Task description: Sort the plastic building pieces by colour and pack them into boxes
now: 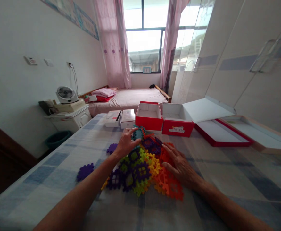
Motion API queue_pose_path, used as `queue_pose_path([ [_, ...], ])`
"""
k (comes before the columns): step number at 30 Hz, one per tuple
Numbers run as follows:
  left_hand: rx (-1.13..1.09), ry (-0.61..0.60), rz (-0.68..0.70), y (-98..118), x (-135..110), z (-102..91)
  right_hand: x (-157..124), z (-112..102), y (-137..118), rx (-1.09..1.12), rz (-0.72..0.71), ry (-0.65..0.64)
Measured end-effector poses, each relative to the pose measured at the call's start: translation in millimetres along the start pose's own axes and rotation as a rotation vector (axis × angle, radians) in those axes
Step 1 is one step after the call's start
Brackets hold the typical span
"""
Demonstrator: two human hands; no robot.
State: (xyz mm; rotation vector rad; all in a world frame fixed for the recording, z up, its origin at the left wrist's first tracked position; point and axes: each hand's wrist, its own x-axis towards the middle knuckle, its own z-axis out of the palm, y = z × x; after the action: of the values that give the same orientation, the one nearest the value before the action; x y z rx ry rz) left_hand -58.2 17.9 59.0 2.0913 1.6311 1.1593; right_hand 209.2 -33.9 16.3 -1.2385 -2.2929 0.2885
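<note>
A heap of notched interlocking plastic tiles lies on the table before me. My left hand [126,141] is at the far left of the heap, its thumb and fingertips closed about a teal tile [138,133]. My right hand [180,164] rests over the right side of the heap, fingers stretched out across orange tiles [172,184]. Its fingertips come close to a dark purple tile [158,141]. Yellow tiles [154,164] and purple tiles [141,171] fill the middle, mixed with lime green ones. Apart on the left lies a loose purple tile [85,171].
Along the far edge stand two small white boxes [128,118], a red box [149,122] and a second red box [177,128]. A shallow red lid [223,136] and a pale tray [272,147] lie to the right. The checked tablecloth [51,179] covers the table.
</note>
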Motion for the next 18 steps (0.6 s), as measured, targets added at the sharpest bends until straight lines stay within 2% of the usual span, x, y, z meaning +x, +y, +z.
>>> queue_pose_path([
  [5, 0.177, 0.012, 0.247, 33, -8, 11.2, 0, 2, 1, 0.014, 0.003, 0.053],
  [10, 0.17, -0.219, 0.482, 69, -25, 25.0, 1, 3, 3, 0.083, 0.058, 0.092],
  [12, 0.12, -0.216, 0.511, 73, -23, 25.0, 1, 3, 4, 0.126, 0.089, 0.135],
  [14, 0.088, -0.095, 0.405, 64, -13, 19.7, 1, 2, 5, 0.16, 0.136, 0.17],
  [16, 0.118, 0.054, 0.191, 41, 3, 12.5, 1, 1, 5, 0.171, 0.176, 0.181],
  [17, 0.155, 0.074, 0.085, 26, 12, 9.8, 1, 1, 4, 0.17, 0.188, 0.177],
  [18, 0.186, 0.044, -0.025, 10, 20, 8.1, 2, 1, 4, 0.162, 0.19, 0.166],
])
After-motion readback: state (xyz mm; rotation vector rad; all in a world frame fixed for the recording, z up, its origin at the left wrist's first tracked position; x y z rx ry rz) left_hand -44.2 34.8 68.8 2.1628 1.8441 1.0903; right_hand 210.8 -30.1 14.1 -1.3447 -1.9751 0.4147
